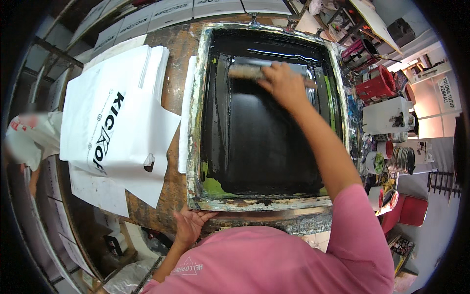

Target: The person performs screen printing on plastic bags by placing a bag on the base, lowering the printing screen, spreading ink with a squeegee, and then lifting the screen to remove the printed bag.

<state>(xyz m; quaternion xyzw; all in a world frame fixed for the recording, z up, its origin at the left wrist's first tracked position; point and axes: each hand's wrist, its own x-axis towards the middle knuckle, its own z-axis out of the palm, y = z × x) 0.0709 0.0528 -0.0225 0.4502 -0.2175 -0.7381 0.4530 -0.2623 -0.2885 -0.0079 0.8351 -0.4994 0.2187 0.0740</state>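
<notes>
A screen-printing frame [194, 142] lies on the worktable before me, its wooden border crusted with old paint. Black ink [269, 132] coats its mesh, with green showing along the sides. My right hand [285, 84] is closed over the handle of a squeegee [245, 72] near the far end of the screen. The squeegee lies crosswise, slightly blurred, its blade edge hidden. At the near left corner of the frame is my left hand [190, 224], palm up, its stretched fingers against the frame's lower edge. No object shows in that palm.
White printed plastic bags [117, 112] are stacked on the wooden table [177, 83] left of the frame. Ink tubs, including a red bucket [376, 87] and a white container [386, 116], crowd the right side. Metal clamps [253, 19] stand at the far edge. Another person [34, 137] is at far left.
</notes>
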